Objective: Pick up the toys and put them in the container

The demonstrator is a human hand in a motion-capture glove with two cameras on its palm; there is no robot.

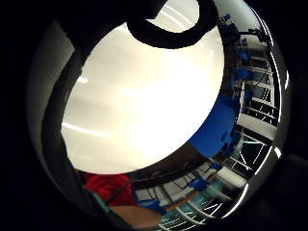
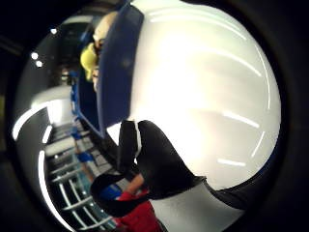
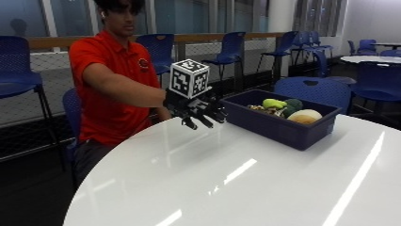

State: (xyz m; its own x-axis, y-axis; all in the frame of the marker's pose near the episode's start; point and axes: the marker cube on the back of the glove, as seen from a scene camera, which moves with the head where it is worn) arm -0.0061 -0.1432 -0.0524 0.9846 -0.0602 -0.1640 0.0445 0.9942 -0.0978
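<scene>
My grip [image 3: 199, 113] hangs over the desk [image 3: 251, 179], fingers loosely curled on nothing I can see. The toys [image 3: 285, 109] lie in the bin [image 3: 279, 123] just beside it; I see none left outside.

Your right arm [image 3: 122, 87] was extended forward at about chest height, forearm roughly level. Your gloved right hand [image 3: 196, 113] hung in the air with the palm turned downward, its fingers [image 3: 204, 117] loosely bent and pointing down, holding nothing and touching nothing. Your other hand could not be seen. Your torso faced the extended arm.
</scene>
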